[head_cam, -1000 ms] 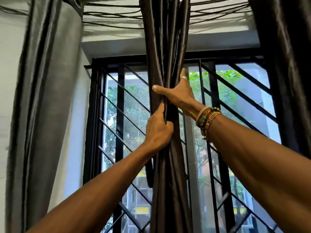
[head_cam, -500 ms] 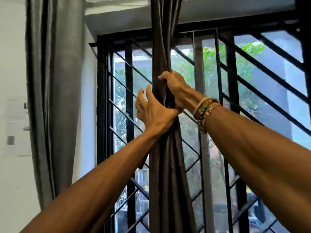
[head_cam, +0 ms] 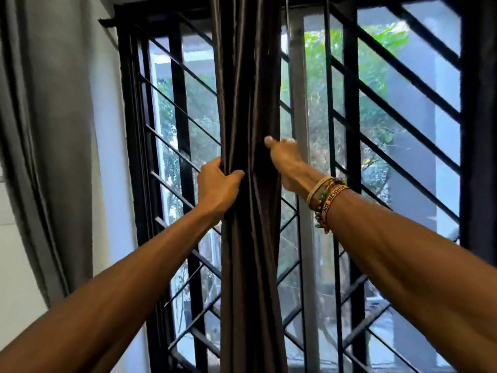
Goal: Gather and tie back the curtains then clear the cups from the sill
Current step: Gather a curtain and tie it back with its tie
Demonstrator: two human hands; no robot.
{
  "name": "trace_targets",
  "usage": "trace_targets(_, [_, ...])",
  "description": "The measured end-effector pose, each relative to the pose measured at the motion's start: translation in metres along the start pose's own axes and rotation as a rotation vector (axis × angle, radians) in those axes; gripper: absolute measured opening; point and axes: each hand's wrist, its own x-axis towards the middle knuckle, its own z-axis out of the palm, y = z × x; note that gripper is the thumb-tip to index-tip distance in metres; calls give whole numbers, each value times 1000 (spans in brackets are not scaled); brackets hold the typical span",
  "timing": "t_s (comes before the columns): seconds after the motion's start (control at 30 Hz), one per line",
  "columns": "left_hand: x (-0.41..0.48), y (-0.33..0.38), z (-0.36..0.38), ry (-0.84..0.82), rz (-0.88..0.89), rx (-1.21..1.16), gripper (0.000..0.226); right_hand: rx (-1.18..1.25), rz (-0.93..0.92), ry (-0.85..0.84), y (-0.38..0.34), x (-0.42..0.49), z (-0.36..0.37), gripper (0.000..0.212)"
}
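— Brown-black satin curtain (head_cam: pixel 250 103), bunched into one narrow column. Hangs plumb, long axis vertical, running off both the top and the bottom of the view.

— Where exactly?

— Middle of the window, in front of the black grille (head_cam: pixel 347 130). Glossy, deeply pleated, folds running lengthwise, drawn a little tighter at hand height.

— Grips?

— Left hand (head_cam: pixel 217 184): grip closed round the column's left edge, fingers curled behind the folds, thumb across the front. Right hand (head_cam: pixel 287 162): slightly higher, at the right edge, thumb tip touching the cloth. Fingers blurred and partly behind the fabric, so cannot tell whether that grip is holding or loose.

— Room at the sides?

— Open glass and slanted bars on both flanks of the column. Leftward, well apart, a grey curtain (head_cam: pixel 45 130) drawn against the pale wall (head_cam: pixel 113 130). Rightward, a dark band (head_cam: pixel 484 130) at the edge of view, curtain or frame, cannot tell which.

— Anything else?

— Beaded and woven bracelets (head_cam: pixel 326 197) on the right wrist. Green foliage (head_cam: pixel 376 63) beyond the glass. Both forearms stretched up and forward from the lower corners.
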Motion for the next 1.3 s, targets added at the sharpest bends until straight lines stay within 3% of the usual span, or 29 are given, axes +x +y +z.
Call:
trace_targets(0.07, [-10, -4, 1, -16, -7, -27, 24, -54, 44, -41, 17, -7, -3, 43])
trace_targets(0.13, [-21, -4, 1, -65, -13, -112, 27, -37, 3, 62, 27, -15, -4, 50])
trace_targets(0.27, [-37, -2, 5, -67, -60, -212, 84, 74, -204, 299, 33, -48, -12, 68])
trace_targets(0.37, [-47, -9, 12, 80, -3, -169, 58, -46, -321, 420, 40, -64, -25, 74])
trace_targets(0.43, [-52, -18, 16, 119, 42, -90, 32, -162, -377, 359, 46, -73, -38, 69])
trace_targets(0.5, [-53, -26, 22, 120, 33, 12, 24, -161, -316, 157, 50, -82, -43, 73])
trace_targets(0.67, [-53, -19, 37, -78, -25, 24, 47, -101, -206, -94, 28, -93, -46, 73])
trace_targets(0.73, [-55, -8, 40, -217, 18, -25, 54, -21, -175, -233, 25, -87, -45, 48])
trace_targets(0.8, [-60, 7, 43, -324, 66, -76, 54, -121, -237, -240, 24, -82, -34, 47])
trace_targets(0.87, [-62, 23, 41, -369, 24, -136, 37, -201, -256, -137, 17, -74, -22, 47])
trace_targets(0.93, [-57, 22, 37, -311, -56, -267, 24, -165, -188, -133, 9, -66, -19, 23])
trace_targets(0.97, [-54, 15, 33, -256, -129, -360, 22, -95, -129, -191, 8, -64, -21, 26])
trace_targets(1.03, [-48, 4, 26, -125, -248, -495, 16, 115, -52, -306, 5, -62, -28, 52])
trace_targets(1.1, [-35, -14, 23, 69, -134, -299, 8, 181, -81, -302, 2, -56, -28, 72])
trace_targets(1.2, [-25, -21, 23, 228, 26, 120, 54, 246, -111, -228, 1, -48, -23, 77])
trace_targets(1.3, [-16, -13, 19, 109, -115, 191, 97, 195, -74, -74, -1, -46, -19, 56])
